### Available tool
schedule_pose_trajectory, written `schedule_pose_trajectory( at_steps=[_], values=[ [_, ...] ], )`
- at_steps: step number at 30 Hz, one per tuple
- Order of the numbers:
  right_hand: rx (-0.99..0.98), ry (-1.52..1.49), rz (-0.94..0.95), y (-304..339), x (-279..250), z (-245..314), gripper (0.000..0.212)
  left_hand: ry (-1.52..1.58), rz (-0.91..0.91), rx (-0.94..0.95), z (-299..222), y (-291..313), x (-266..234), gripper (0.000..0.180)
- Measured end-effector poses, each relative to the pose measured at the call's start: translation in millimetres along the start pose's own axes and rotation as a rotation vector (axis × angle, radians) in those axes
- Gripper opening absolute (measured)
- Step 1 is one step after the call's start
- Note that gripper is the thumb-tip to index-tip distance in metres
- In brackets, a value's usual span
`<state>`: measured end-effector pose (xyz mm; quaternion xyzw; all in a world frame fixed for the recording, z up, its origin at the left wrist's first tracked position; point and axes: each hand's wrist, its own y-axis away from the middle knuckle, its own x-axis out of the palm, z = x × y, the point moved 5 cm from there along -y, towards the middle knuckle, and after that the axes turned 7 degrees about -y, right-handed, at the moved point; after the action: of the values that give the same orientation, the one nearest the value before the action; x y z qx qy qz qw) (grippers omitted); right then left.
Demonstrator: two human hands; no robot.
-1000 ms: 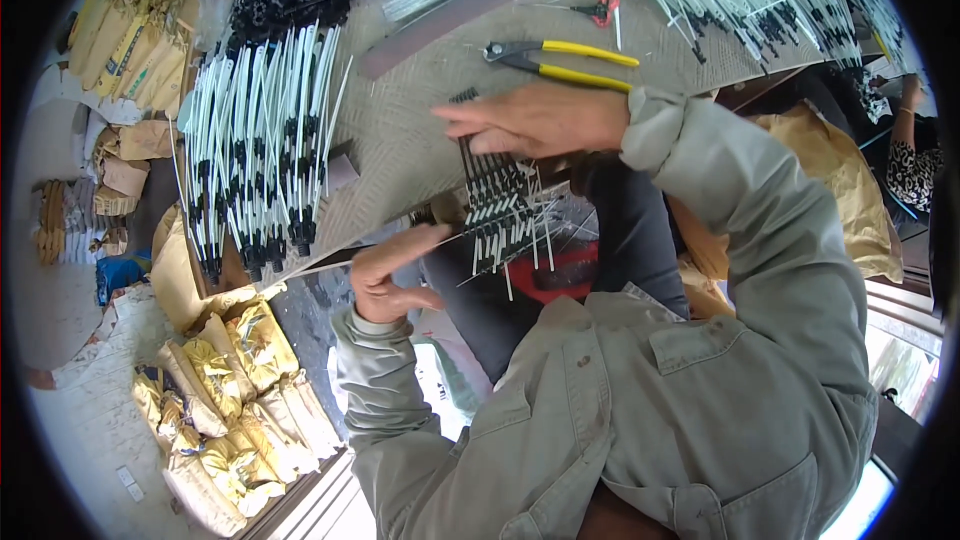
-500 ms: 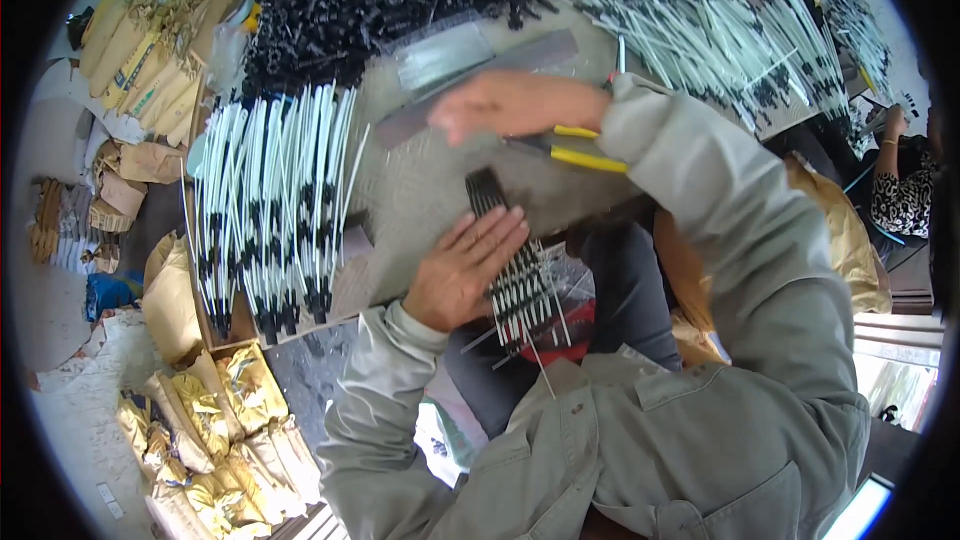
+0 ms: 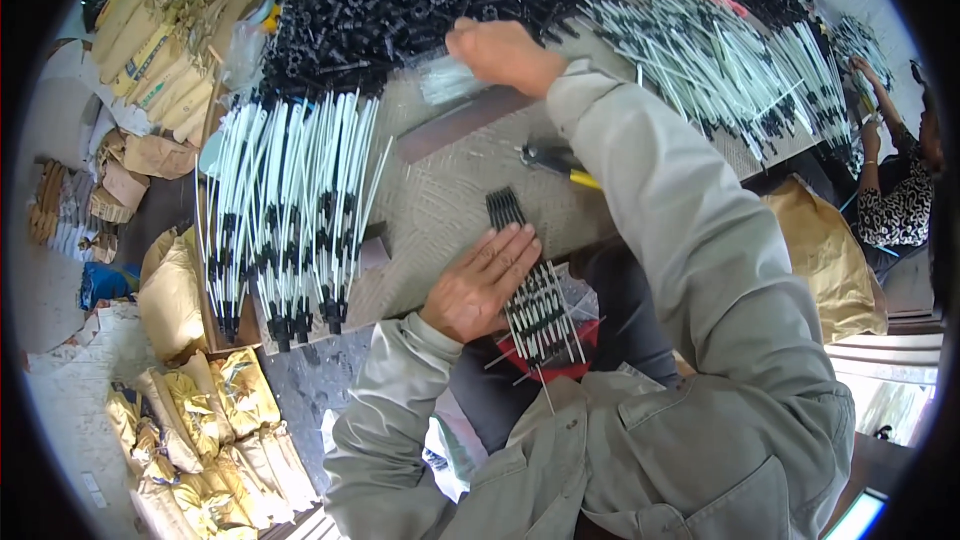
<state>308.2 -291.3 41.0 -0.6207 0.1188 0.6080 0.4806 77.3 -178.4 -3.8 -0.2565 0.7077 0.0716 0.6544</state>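
Observation:
My left hand (image 3: 480,285) lies flat across a row of slim black-and-white rods (image 3: 540,325) at the table's front edge. Its fingers are stretched out over the rods, and its thumb is hidden. The black ends (image 3: 504,205) rest on the table, while the white ends stick out over my lap. Farther off, my right hand (image 3: 505,52) is closed, beside a clear plastic bag (image 3: 445,80) and the heap of black plastic parts (image 3: 400,10). Whatever its fingers may hold is hidden. Yellow-handled pliers (image 3: 560,165) lie below my right forearm.
Bundled white-and-black rods (image 3: 290,210) lie at the table's left, with a loose pile of more rods (image 3: 700,60) at the far right. A dark flat bar (image 3: 465,122) lies mid-table. Wrapped packets (image 3: 215,430) fill a box at lower left. Another person (image 3: 890,180) works at right.
My right hand has moved away from me, from above the table's middle to the plastic bag and black heap. My left hand stays on the rods. The whole view has shifted slightly.

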Motion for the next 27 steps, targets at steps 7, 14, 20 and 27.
schedule_pose_trajectory(
  at_steps=[7, 14, 20, 27],
  values=[
    [-0.131, -0.485, 0.039, 136, -44, 80, 0.007, -0.035, -0.01, 0.007, 0, -2, -4, 0.088],
    [-0.021, -0.188, 0.018, 164, -26, 66, 0.008, -0.021, -0.014, -0.001, -3, 0, -3, 0.078],
    [-0.063, -0.177, -0.002, 160, -23, 63, 0.01, -0.026, -0.003, -0.008, -3, 0, -3, 0.078],
    [-0.094, -0.122, 0.002, 158, -24, 69, 0.014, -0.007, -0.009, -0.017, -2, -1, -2, 0.082]
  ],
)
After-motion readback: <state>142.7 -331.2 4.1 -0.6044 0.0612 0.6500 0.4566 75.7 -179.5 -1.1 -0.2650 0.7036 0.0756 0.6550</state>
